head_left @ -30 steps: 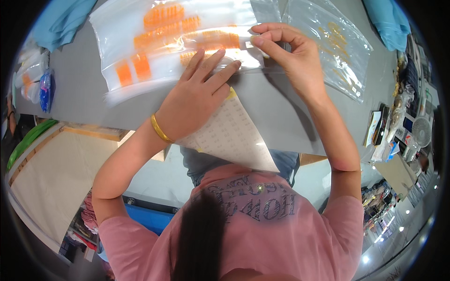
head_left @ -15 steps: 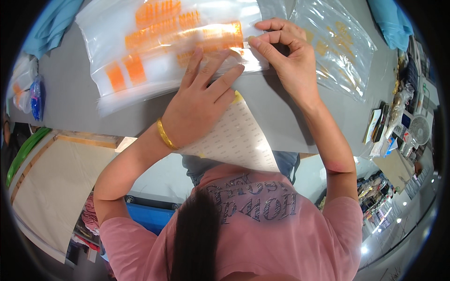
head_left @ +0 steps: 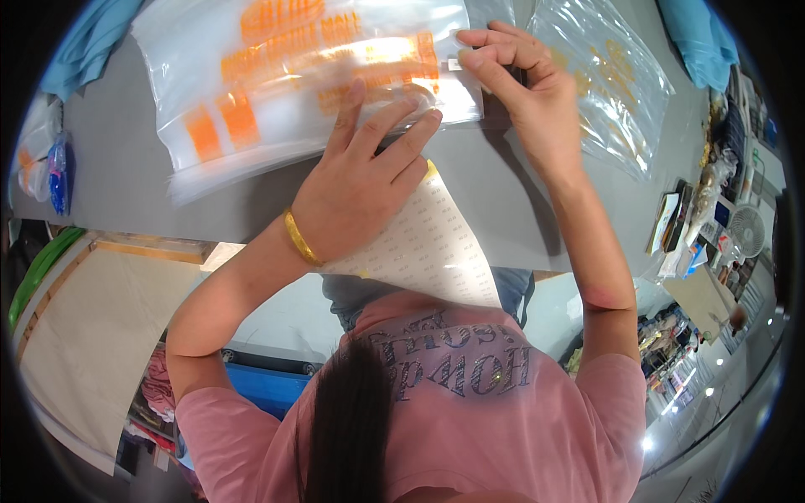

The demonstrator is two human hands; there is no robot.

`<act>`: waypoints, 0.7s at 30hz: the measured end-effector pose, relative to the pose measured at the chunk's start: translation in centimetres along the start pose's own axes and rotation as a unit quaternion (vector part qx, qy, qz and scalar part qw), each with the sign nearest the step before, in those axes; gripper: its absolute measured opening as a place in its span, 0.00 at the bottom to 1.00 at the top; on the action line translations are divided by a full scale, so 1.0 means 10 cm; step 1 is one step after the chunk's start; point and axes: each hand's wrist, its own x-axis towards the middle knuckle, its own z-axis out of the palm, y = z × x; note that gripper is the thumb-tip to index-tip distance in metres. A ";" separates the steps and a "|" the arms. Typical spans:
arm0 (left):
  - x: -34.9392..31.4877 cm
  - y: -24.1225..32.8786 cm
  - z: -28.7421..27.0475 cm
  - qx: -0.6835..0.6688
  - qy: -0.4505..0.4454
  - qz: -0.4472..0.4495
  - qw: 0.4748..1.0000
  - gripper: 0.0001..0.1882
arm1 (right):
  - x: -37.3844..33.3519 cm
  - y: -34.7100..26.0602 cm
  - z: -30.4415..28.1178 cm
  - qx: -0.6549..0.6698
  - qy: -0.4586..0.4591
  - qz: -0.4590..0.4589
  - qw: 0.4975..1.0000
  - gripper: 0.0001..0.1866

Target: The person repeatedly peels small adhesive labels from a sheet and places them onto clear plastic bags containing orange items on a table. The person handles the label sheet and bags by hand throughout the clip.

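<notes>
A stack of clear plastic bags [head_left: 189,80] with orange print lies on the grey table in front of me. My left hand [head_left: 360,163] is open, its fingers spread over the near edge of the top bag. Beneath that palm, a pale sheet of small labels [head_left: 432,243] with a yellow corner slopes down over the table edge toward my lap. Whether the hidden thumb grips the sheet, I cannot tell. Thumb and forefinger of my right hand [head_left: 532,96] pinch a small white sticker [head_left: 454,64] just above the bag's right end.
Another clear bag [head_left: 625,126] with yellowish print lies to the right. Blue cloth [head_left: 92,46] hangs at the far left, more blue cloth [head_left: 698,42] at the far right. A blue packet [head_left: 59,176] sits by the left edge; a small fan [head_left: 746,230] stands beyond the right side.
My right hand has shifted slightly right and away from me, with the small white sticker at its fingertips. My left hand stays spread on the bag, almost unmoved.
</notes>
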 end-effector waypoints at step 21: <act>0.03 0.06 -0.02 -0.011 0.013 -0.035 0.999 0.08 | 0.01 -0.18 -0.05 -0.136 0.110 -0.142 0.974 0.23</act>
